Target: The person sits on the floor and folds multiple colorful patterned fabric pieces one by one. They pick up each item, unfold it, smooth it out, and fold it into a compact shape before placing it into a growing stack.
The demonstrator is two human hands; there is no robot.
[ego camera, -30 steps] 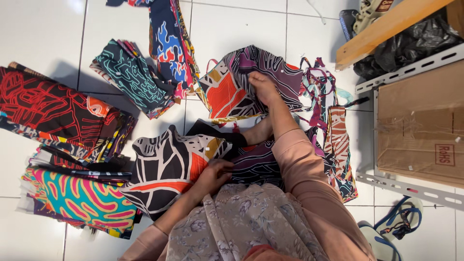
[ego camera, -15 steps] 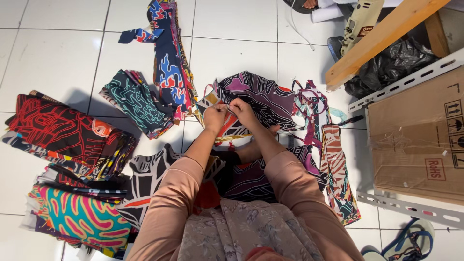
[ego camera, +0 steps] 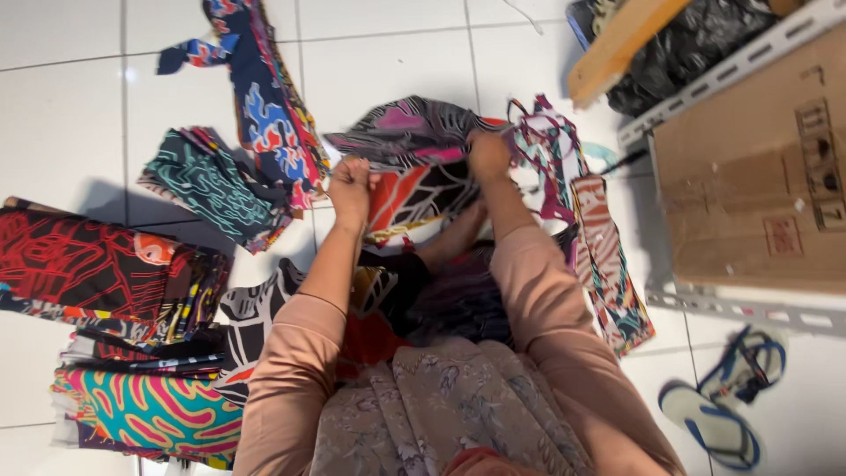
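Nearest to us, our lap is covered by a grey flowered skirt (ego camera: 449, 405), and both pink sleeves reach forward from it over the floor (ego camera: 70, 106). Our left hand (ego camera: 351, 187) is closed into a fist on the near edge of a patterned cloth piece (ego camera: 414, 132), fingers together and clamped on the fabric; our right hand (ego camera: 489, 154) pinches the opposite edge, fingers also shut on it. Held at two edges like this, the piece is lifted off the pile below and pulled open between the hands, so its surface can be seen. It hangs in front of us, above the orange-and-black cloth (ego camera: 414, 198) under it. The piece is dark purple and grey with thin white lines and a pink patch, slightly blurred.

To our left lie sorted stacks: teal-and-pink (ego camera: 150, 414), red-on-black (ego camera: 79, 260), green-lined (ego camera: 211, 181), and blue-flamed (ego camera: 264, 115) farther off. To our right lie a striped strip (ego camera: 612, 264), sandals (ego camera: 723, 405), and a cardboard box (ego camera: 749, 176).
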